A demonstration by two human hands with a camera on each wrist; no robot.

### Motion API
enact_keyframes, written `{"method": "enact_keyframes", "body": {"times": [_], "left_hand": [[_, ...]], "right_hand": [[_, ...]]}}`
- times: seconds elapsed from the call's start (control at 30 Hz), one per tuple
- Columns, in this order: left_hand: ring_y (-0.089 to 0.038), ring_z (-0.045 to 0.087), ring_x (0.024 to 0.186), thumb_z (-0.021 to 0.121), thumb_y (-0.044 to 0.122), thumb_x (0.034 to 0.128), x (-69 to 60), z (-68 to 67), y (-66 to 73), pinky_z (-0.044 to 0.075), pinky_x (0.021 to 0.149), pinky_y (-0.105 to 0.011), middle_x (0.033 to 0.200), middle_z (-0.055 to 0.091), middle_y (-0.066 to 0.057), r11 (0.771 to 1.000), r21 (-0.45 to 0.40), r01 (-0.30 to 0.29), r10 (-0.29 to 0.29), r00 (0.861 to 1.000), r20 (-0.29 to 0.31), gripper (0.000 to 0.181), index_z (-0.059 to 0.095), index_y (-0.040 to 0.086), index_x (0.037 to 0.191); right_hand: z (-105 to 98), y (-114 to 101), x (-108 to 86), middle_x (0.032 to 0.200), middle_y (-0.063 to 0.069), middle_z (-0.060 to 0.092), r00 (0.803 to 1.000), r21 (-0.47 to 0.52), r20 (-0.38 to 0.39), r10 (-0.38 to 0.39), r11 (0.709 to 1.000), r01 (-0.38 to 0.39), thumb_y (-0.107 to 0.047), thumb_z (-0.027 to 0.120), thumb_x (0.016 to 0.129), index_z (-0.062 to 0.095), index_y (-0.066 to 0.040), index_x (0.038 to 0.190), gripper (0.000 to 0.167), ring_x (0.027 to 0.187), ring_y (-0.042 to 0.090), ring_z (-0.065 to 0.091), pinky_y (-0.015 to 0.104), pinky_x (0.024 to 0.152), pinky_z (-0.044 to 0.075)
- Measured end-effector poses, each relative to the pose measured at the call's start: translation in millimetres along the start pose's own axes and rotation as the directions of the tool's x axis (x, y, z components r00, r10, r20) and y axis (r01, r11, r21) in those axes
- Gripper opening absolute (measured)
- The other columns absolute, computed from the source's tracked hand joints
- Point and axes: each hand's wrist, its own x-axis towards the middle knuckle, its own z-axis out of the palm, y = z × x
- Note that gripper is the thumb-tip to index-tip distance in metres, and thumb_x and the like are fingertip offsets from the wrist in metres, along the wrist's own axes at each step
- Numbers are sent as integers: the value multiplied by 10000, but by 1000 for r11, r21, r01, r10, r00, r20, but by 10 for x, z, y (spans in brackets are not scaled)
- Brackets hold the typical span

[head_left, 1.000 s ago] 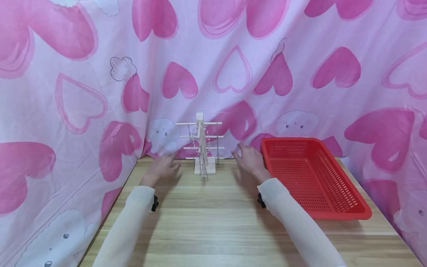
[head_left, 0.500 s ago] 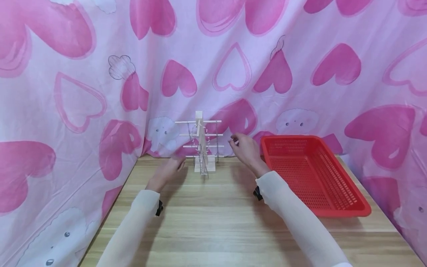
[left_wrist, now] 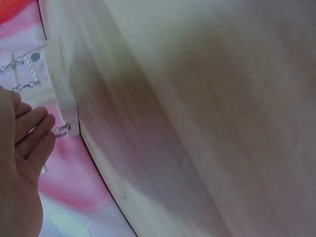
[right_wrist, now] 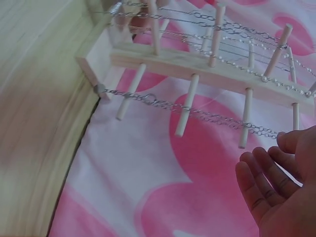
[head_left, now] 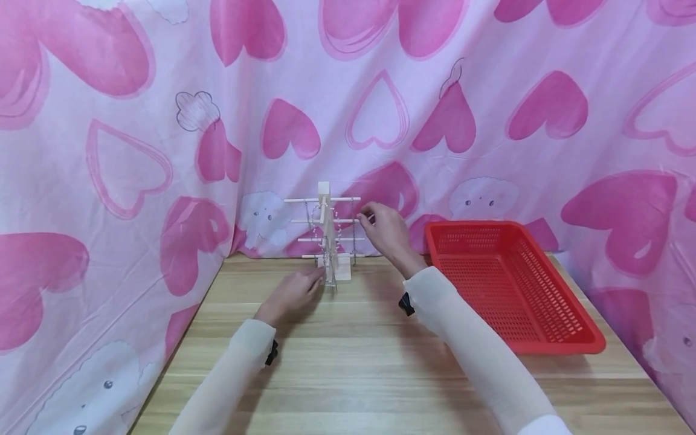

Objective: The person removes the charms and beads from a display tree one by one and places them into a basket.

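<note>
Pale wood stands out in the head camera's view: an upright jewellery rack (head_left: 328, 231) with thin rods (head_left: 297, 200), hung with silver chains (head_left: 354, 231), stands toward the far edge of a wood-grain table (head_left: 337, 344). A person's left hand (head_left: 293, 292) is low at its front, near the base; the right hand (head_left: 386, 229) is raised just beside the right-hand rod ends. Right of both sits a red plastic basket (head_left: 513, 348), before a pink heart-print curtain (head_left: 293, 130).

Seen from the left wrist, the fingers are extended and slightly parted, gripping nothing visible; chains hang just beyond the fingertips, contact impossible to tell.

Seen from the right wrist, the fingers are loosely bent and unclosed below the rods. One silver chain runs toward the thumb tip; whether they touch cannot be told. White beads (right_wrist: 242, 68) hang farther back.
</note>
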Motion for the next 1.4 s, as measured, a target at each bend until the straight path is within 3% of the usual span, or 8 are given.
{"method": "enact_keyframes", "body": {"times": [0.13,0.33,0.57,0.77,1.2,1.4], "left_hand": [[-378,579,1431,451,242,1148,-22,61,32,459,1231,-520,1540,601,-186,1000,-6,-4,4,999,38,465,535,28,1552],[-371,361,1595,385,271,1167,-88,135,61,304,1323,-532,1726,346,-159,999,-7,52,-50,984,170,543,339,50,1661],[-369,231,1647,365,343,1166,-78,157,86,237,1354,-510,1771,209,-155,997,31,75,-80,969,236,604,279,20,1669],[-376,165,1661,352,395,1164,-78,154,107,216,1359,-514,1781,140,-163,996,26,81,-85,954,289,653,227,10,1677],[-350,105,1674,334,417,1164,-79,131,76,181,1368,-484,1793,75,-134,998,22,56,-60,946,317,675,167,31,1691],[-338,99,1676,327,420,1165,-57,135,58,180,1371,-475,1794,77,-133,998,37,41,-51,949,311,676,163,33,1694]], "right_hand": [[30,-54,20,1133,44,784,1000,37,8,11,999,-11,-261,677,1057,755,-134,1201,207,1011,224,737,400,913,628],[106,-61,5,1151,49,797,1000,33,3,18,999,-19,-255,684,1050,752,-132,1225,225,1014,228,755,405,903,629],[117,-100,28,1128,56,805,999,52,-32,-3,999,5,-256,701,1043,760,-129,1229,233,1006,243,753,424,900,621],[143,-127,27,1157,68,800,1000,82,-8,9,997,-9,-237,687,1052,735,-99,1292,282,1025,250,750,419,920,627],[202,-180,51,1145,111,802,997,183,-56,60,982,-49,-190,685,1048,729,-49,1261,259,1029,271,766,413,909,642],[195,-216,69,1007,97,798,990,244,-92,107,966,-82,-246,679,1063,755,-74,1192,228,865,233,758,358,744,649]]}}
